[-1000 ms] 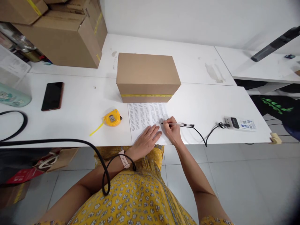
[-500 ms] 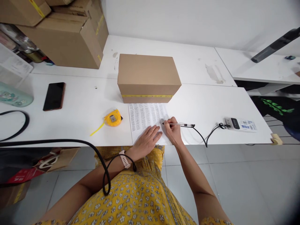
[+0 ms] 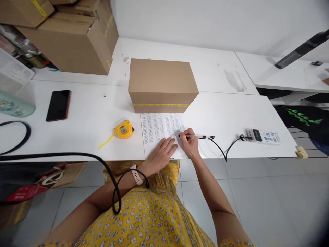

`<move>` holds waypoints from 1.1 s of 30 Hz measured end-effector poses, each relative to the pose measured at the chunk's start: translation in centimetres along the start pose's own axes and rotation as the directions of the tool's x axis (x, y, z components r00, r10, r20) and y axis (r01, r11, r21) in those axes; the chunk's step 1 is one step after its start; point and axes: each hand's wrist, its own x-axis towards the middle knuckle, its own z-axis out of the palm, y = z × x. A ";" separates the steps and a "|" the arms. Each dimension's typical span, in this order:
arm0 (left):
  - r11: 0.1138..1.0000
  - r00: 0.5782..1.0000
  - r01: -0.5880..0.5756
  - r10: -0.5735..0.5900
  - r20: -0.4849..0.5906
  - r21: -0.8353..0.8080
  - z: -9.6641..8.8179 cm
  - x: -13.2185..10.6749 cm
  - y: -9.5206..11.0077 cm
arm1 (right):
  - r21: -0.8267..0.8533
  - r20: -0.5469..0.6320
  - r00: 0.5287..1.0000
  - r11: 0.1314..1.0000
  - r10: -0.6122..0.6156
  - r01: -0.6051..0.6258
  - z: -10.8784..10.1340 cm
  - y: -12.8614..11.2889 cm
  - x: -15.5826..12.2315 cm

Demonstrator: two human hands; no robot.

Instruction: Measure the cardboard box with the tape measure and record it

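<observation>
A sheet of paper (image 3: 151, 128) with columns of small handwriting lies at the table's front edge. My left hand (image 3: 160, 153) rests flat on its lower part, fingers stretched out. In my right hand (image 3: 189, 143) is a clear pen (image 3: 202, 136), gripped between thumb and fingers, its dark tip at the paper by the right-hand columns. Just behind the sheet stands a closed cardboard box (image 3: 161, 77) with yellow tape along its front. To the left of the paper sits a yellow tape measure (image 3: 123, 129), a short length of its blade pulled out.
A phone (image 3: 58, 105) and a pale green bottle (image 3: 15, 104) are on the left. Stacked cardboard boxes (image 3: 69, 43) fill the back left corner. A black cable (image 3: 77, 155) loops over my left forearm. At right lies a white power bank (image 3: 263, 136) with a cord plugged in.
Both hands, the pen and the paper look nearly the same. The whole view has shifted very slightly.
</observation>
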 end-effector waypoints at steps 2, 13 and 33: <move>1.000 1.000 0.001 -0.001 0.005 -0.013 0.0 0.0 0.0 | 0.043 -0.009 1.000 0.999 0.006 -0.005 -0.2 -0.2 0.0; 0.999 1.000 0.004 -0.004 0.023 -0.036 0.0 0.1 -0.1 | -0.011 0.073 0.997 0.999 -0.035 0.036 -0.7 0.0 0.4; 1.000 1.000 0.002 -0.002 0.005 -0.018 0.0 0.1 0.0 | -0.087 0.136 0.988 0.992 -0.076 0.088 -0.6 0.3 0.5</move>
